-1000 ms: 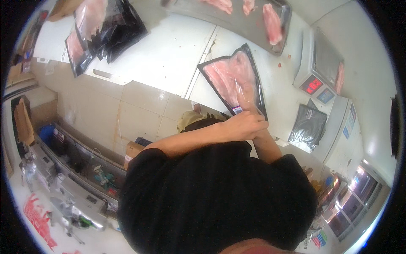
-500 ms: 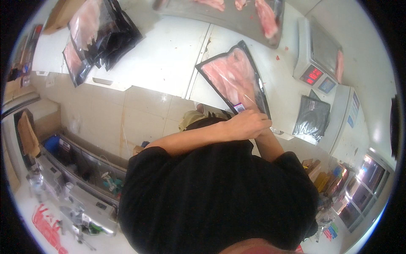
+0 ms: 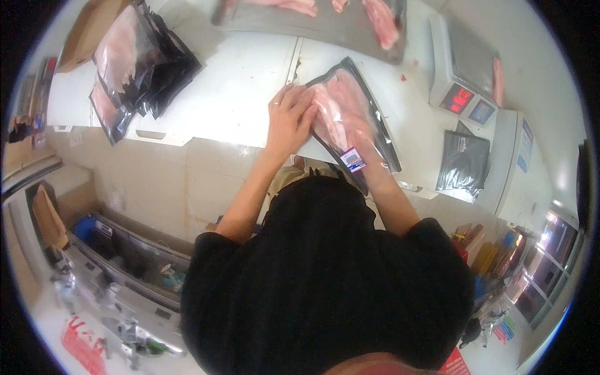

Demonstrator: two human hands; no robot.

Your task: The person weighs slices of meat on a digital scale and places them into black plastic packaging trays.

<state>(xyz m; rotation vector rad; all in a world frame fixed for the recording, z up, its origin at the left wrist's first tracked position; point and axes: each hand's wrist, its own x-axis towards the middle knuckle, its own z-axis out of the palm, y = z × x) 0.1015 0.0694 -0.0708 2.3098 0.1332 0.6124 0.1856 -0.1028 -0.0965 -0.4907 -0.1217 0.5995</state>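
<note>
A black-backed bag with a clear front (image 3: 385, 140) lies on the white worktop, its mouth toward me. Pale pink meat (image 3: 334, 109) shows through the film. My right hand (image 3: 361, 136) is inside the bag against the meat, with the forearm coming out of the mouth; film glare and meat hide its fingers. My left hand (image 3: 289, 119) lies at the bag's left edge, fingers stretched out and touching it, thumb a little apart. A small printed label (image 3: 352, 160) sits on the film near the mouth.
At the far left, filled bags (image 3: 119, 53) are heaped beside a cardboard box (image 3: 87, 34). A metal tray (image 3: 269, 23) with meat pieces stands at the back. On the right are a lit digital scale (image 3: 440, 75) and flat black bags (image 3: 464, 159). The worktop's front edge runs close to me.
My left hand has moved from the bag's mouth, over my right wrist, up and left to the bag's left edge. My right hand stays in the bag.
</note>
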